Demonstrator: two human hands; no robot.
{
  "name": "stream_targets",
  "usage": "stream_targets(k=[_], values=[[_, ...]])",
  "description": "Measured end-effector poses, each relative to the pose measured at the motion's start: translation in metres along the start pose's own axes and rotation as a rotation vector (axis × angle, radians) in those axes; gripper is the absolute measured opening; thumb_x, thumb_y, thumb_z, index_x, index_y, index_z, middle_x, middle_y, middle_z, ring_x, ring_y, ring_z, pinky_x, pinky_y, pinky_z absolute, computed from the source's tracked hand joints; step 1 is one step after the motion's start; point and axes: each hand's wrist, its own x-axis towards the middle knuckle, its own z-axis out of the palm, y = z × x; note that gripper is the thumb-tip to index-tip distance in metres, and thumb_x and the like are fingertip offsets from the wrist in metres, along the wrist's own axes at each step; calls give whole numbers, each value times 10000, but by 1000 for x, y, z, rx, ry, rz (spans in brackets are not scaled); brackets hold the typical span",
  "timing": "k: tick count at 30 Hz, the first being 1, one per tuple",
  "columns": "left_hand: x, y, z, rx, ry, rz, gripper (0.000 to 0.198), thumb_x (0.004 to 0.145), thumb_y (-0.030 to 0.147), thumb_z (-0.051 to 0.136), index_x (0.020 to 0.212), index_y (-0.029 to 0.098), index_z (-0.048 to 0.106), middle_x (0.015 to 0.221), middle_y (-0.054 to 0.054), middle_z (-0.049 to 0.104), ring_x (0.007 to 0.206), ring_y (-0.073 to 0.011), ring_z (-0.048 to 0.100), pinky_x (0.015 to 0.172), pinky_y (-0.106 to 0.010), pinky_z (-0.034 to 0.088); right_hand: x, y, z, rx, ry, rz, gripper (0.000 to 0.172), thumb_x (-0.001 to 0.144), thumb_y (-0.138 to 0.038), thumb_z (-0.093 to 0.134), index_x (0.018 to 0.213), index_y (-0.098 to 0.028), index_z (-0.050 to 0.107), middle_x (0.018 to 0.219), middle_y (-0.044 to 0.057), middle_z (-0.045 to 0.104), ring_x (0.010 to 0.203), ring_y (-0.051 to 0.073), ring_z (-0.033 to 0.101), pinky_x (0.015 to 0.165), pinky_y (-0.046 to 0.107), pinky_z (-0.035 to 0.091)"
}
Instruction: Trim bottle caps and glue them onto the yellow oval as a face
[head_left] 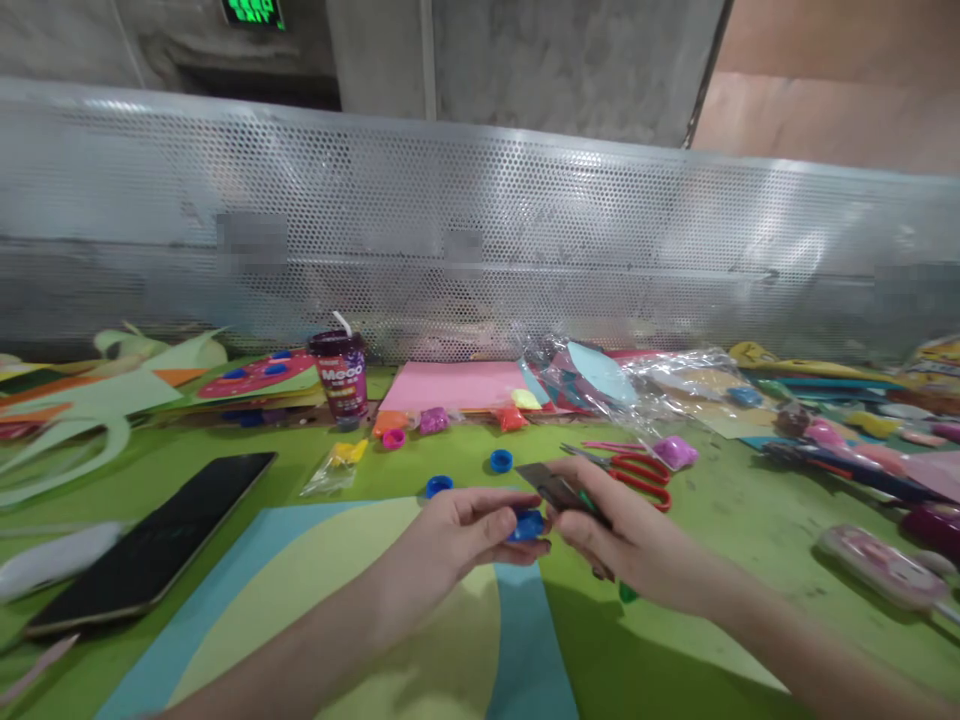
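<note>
green tabletop (739, 515) spreads below the hands. left hand (466, 530) pinches a blue cap (527, 526) between them; right hand (630, 535) grips a grey blade (549, 484).

Desk (739, 535): smooth, slight sheen. Blue cap (527, 526): plas., glossy. Grey blade (545, 484): metal look, dull. Scissors (616, 463): metal blades, smooth red plas. handles. Phone (165, 540): glassy blk screen. Blue-and-yellow sheet (337, 570): ppr, matt. Nr desk's far edge: Meco cup (343, 388), glossy print; clear bag (645, 400), crinkled plas., v. shiny. Beyond that edge: perf. panel (375, 200), metal, semi-gloss.
</note>
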Motion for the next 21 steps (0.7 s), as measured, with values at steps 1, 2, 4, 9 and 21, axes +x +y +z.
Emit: stream_targets(k=[1,2,4,9,21], values=[[0,1,-2,23,19,5,399,717,426,628,1013,159,631,909,-73,672,776,-170,621,794,-342,452,0,1,-2,-5,12,17,229,908,-350,338,1061,-193,404,650,-43,467,455,79,429,415,194,378],[1,2,-4,79,36,7,413,723,434,615,1035,164,622,916,-77,673,780,-170,618,785,-339,451,1,3,-4,-43,14,19,220,917,-352,302,1025,-192,407,627,-47,445,442,79,423,404,195,368],[3,4,-10,265,62,-6,375,712,383,636,1022,171,629,924,-72,673,789,-168,604,764,-324,445,3,4,-11,-217,-25,-14,174,918,-304,314,877,-198,447,622,-39,451,492,88,455,440,202,365],[9,9,-20,456,48,-77,299,628,194,683,922,165,640,884,-46,677,771,-148,597,753,-291,436,9,5,-20,-582,-220,-188,174,886,-195,411,750,-195,519,709,-29,557,642,103,516,553,220,341],[8,6,-18,654,27,-70,146,639,104,569,762,174,602,785,-22,677,760,-161,623,737,-297,463,14,18,-2,-833,-187,-294,311,904,-362,376,710,-187,544,657,-4,586,588,125,519,489,255,229]])
